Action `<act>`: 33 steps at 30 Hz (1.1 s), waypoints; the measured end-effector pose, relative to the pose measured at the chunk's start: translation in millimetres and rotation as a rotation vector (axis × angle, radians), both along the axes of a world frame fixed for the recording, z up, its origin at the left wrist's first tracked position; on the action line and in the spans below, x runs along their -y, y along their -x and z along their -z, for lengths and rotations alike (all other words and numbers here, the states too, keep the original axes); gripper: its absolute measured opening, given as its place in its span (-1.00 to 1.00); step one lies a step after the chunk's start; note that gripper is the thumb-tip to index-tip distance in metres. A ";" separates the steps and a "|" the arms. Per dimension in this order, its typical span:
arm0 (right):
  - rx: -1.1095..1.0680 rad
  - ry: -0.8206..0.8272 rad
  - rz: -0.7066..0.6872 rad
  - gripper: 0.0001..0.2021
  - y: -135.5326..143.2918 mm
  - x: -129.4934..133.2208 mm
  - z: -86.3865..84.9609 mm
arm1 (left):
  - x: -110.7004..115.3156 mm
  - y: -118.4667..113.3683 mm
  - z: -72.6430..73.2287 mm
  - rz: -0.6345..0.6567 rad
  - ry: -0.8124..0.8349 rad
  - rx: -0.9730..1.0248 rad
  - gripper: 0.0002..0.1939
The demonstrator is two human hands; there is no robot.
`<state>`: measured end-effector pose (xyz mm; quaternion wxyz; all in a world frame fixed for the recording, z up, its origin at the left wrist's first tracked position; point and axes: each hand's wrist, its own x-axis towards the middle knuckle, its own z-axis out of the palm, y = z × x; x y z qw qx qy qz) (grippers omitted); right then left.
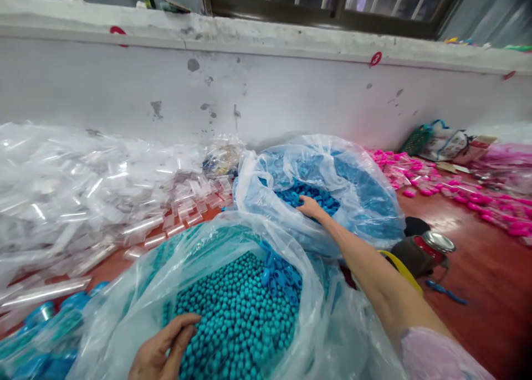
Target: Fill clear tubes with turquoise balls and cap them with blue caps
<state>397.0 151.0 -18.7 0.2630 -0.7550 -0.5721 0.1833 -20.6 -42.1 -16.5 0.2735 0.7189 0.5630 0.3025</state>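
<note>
My left hand (166,349) is over the near clear plastic bag (133,308), at the left edge of a mass of small teal beads (236,297). Its thumb and forefinger come together in a pinch; anything between them is too small to make out. A cluster of blue plastic pieces (282,275) lies on the beads at the bag's right side. My right hand (311,207) reaches into the farther plastic bag (357,203), its fingers stretched out at the heap of small blue pieces (320,194) inside. I see nothing held in it.
Clear plastic tubes and sleeves (83,186) are piled at left. Blue-capped items (45,324) lie at lower left. Pink pieces (457,191) spread across the red floor (490,275) at right. A silver-lidded container (438,241) and a blue strip (446,292) are beyond my right arm.
</note>
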 end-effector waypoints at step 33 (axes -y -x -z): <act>0.593 -0.026 -1.164 -0.83 226.7 201.9 -8.9 | 16.8 -3.7 12.6 0.404 0.307 -0.151 -0.67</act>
